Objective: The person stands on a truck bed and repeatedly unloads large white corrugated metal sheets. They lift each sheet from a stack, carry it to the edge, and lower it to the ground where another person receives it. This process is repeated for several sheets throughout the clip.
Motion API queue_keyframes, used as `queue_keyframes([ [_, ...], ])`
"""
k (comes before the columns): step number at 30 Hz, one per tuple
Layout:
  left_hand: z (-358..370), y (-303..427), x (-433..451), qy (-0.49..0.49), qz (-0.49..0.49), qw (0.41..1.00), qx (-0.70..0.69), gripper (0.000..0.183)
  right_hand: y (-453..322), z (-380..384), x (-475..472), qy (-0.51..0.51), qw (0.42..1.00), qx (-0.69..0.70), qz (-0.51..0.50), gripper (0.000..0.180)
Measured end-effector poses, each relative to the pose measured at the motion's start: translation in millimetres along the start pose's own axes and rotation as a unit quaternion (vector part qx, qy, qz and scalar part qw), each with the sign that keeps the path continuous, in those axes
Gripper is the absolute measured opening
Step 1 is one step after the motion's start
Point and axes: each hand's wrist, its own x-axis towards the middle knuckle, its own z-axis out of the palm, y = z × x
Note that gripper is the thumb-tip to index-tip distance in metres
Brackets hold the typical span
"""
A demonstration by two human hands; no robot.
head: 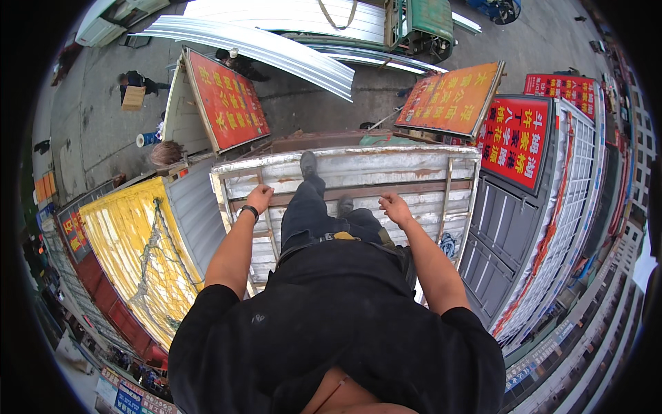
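I stand on the worn white metal roof (382,165) of a truck's cargo box, with rusty seams and raised metal strips. My left hand (260,198), a dark watch (249,211) on its wrist, hangs over the roof's left side with its fingers curled in. On the other side, my right hand (395,207) hovers with loosely bent fingers slightly apart. Neither hand shows anything in it. One dark shoe (309,163) is forward near the roof's front edge; the other shoe (345,205) is further back. A bundled blue cord (447,245) lies near the roof's right edge.
Red signboards with writing (225,98) (450,101) stand tilted beyond the roof. Long corrugated metal sheets (258,46) lie by a green truck (424,26). A yellow netted truck body (139,253) is left, a grey one (491,243) right. Below, a person carries a cardboard box (133,98).
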Motion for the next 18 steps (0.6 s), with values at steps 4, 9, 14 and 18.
queue_keyframes([
  [4, -14, -6, 14, 0.024, 0.019, 0.997, 0.07, 0.033, -25, 5, -2, -0.015, 1.0, 0.025, 0.009, 0.03],
  [9, -20, 4, 20, 0.064, 0.036, 0.996, 0.046, 0.032, -28, -3, 11, -0.033, 0.999, -0.025, -0.023, 0.031],
  [14, -5, 40, -3, 0.082, 0.036, 0.996, -0.001, 0.029, -30, -28, 38, -0.031, 0.986, -0.14, -0.081, 0.034],
  [18, 20, 52, -26, 0.078, 0.011, 0.995, -0.067, 0.032, -38, -45, 61, -0.029, 0.977, -0.168, -0.126, 0.035],
])
